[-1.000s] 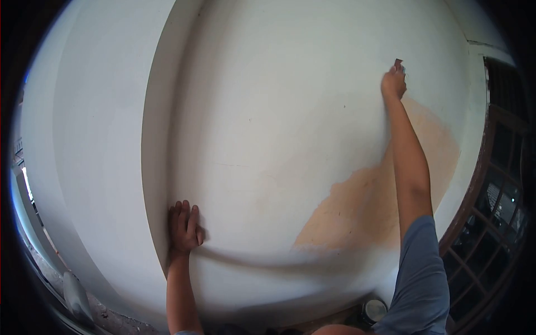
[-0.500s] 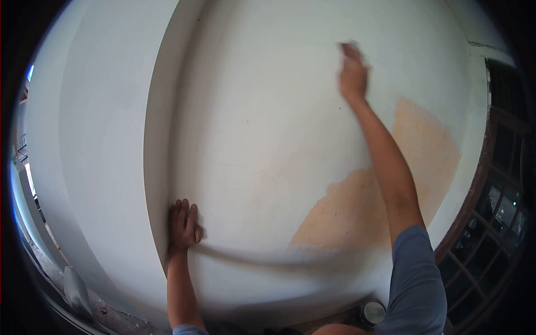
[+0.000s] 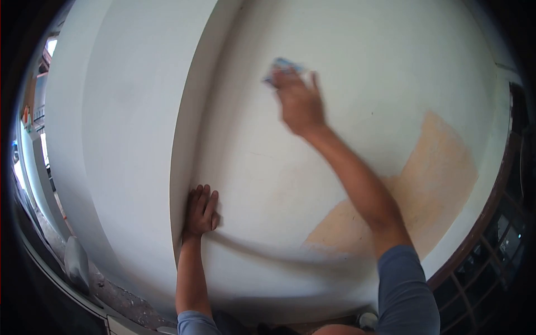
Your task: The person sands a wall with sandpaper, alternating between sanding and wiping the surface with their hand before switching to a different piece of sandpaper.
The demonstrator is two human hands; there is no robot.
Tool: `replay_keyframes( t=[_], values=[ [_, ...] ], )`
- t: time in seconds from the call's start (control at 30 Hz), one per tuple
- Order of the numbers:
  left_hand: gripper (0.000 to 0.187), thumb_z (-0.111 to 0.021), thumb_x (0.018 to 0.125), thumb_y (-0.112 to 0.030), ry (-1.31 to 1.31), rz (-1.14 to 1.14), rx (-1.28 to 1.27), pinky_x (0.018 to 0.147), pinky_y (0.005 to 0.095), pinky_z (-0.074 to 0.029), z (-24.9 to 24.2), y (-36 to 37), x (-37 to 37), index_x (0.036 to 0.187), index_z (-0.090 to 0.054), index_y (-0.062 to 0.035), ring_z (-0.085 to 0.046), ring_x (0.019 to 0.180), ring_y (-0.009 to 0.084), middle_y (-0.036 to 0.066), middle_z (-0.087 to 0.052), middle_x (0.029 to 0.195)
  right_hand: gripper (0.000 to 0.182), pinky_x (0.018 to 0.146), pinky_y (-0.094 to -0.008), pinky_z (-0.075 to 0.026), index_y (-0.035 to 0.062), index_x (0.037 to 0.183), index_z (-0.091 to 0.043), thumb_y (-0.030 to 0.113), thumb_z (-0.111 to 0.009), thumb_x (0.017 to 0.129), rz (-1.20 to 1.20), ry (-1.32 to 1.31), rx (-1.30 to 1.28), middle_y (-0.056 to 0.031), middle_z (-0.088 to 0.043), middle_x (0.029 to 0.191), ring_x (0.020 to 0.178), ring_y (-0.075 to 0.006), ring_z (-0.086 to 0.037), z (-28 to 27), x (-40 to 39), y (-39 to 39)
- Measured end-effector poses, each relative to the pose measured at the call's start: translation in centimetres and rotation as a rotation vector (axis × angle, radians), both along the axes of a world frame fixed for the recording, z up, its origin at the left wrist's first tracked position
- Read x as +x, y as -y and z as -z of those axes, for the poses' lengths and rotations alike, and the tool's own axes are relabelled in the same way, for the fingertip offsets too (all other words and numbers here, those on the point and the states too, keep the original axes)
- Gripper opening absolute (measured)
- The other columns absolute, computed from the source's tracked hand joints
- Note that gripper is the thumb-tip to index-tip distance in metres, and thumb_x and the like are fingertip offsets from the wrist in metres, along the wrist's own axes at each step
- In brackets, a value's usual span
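My right hand (image 3: 302, 107) is raised against the upper part of a white wall (image 3: 363, 61). Under its fingertips is a thin blue-and-white sheet (image 3: 287, 65), pressed to the surface; motion blur hides its exact kind. My left hand (image 3: 202, 212) rests flat with fingers stretched out, on the wall beside the inner corner of a projecting white column (image 3: 134, 123). It holds nothing. To the lower right, a bare peach-coloured patch (image 3: 441, 162) with a ragged edge shows in the white coating, partly behind my right forearm.
A brown-framed door or window with glass panes (image 3: 491, 251) stands on the right. Near the wall's foot sits a round container (image 3: 367, 320), partly cut off. At lower left are a grey rounded object (image 3: 76, 262) and rough, littered ground (image 3: 125, 298).
My right hand has swept left across the wall with the sheet. My left hand stays planted by the corner. The whole view has shifted, so the wall appears further right.
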State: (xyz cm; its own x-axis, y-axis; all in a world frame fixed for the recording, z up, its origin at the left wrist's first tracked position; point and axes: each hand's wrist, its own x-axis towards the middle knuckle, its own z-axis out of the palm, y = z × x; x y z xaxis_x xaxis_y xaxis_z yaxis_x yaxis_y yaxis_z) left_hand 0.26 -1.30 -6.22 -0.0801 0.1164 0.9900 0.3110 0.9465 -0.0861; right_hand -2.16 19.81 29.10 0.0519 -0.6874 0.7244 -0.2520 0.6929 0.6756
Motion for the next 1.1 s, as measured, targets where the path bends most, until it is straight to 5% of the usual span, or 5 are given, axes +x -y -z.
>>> replay_keyframes(
  t=[0.27, 0.5, 0.73, 0.93, 1.1],
  values=[
    [0.056, -0.048, 0.074, -0.011, -0.005, 0.084, 0.062, 0.102, 0.0571, -0.041, -0.1, -0.5, 0.4, 0.128, -0.058, -0.0065, -0.051, 0.122, 0.0425, 0.022, -0.051, 0.135, 0.045, 0.111, -0.0577, -0.026, 0.0015, 0.14, -0.043, 0.023, -0.042, 0.099, 0.163, -0.138, -1.018, -0.0162, -0.045, 0.143, 0.134, -0.0314, -0.041, -11.2, 0.2, -15.4],
    [0.055, -0.049, 0.075, -0.009, -0.013, 0.027, 0.012, 0.1, 0.0555, -0.044, 0.0, -0.2, 0.3, 0.129, -0.057, -0.0066, -0.054, 0.119, 0.0413, 0.021, -0.051, 0.134, 0.042, 0.113, -0.0562, -0.023, 0.0141, 0.142, -0.043, 0.025, -0.038, 0.102, 0.156, -0.097, -0.091, -0.004, -0.041, 0.149, 0.141, -0.0232, -0.034, -7.3, 0.6, -2.7],
    [0.055, -0.048, 0.075, -0.013, 0.008, 0.011, 0.015, 0.1, 0.0543, -0.044, -0.6, -0.1, 0.9, 0.129, -0.057, -0.007, -0.054, 0.118, 0.0399, 0.02, -0.052, 0.134, 0.045, 0.108, -0.0613, -0.026, 0.0105, 0.141, -0.044, 0.03, -0.038, 0.101, 0.149, -0.117, -0.905, -0.0068, -0.04, 0.148, 0.139, -0.0273, -0.035, -18.1, -1.8, -15.8],
    [0.054, -0.047, 0.076, -0.016, -0.017, 0.027, 0.014, 0.102, 0.0532, -0.043, 0.4, 0.1, 0.1, 0.128, -0.058, -0.0095, -0.052, 0.121, 0.0369, 0.018, -0.052, 0.135, 0.044, 0.114, -0.0571, -0.02, 0.0117, 0.142, -0.042, 0.027, -0.036, 0.101, 0.045, -0.135, -0.248, -0.0049, -0.039, 0.15, 0.141, -0.0243, -0.032, -9.2, -1.2, 10.3],
    [0.054, -0.049, 0.075, -0.016, 0.005, 0.005, 0.036, 0.103, 0.052, -0.043, 0.0, -0.2, 1.0, 0.128, -0.059, -0.0092, -0.054, 0.119, 0.0365, 0.017, -0.053, 0.133, 0.049, 0.117, -0.0531, -0.016, 0.022, 0.151, -0.029, 0.035, -0.027, 0.104, 0.096, -0.169, -0.119, -0.0037, -0.037, 0.152, 0.143, -0.0167, -0.028, -13.7, -2.8, 6.3]
  ],
)
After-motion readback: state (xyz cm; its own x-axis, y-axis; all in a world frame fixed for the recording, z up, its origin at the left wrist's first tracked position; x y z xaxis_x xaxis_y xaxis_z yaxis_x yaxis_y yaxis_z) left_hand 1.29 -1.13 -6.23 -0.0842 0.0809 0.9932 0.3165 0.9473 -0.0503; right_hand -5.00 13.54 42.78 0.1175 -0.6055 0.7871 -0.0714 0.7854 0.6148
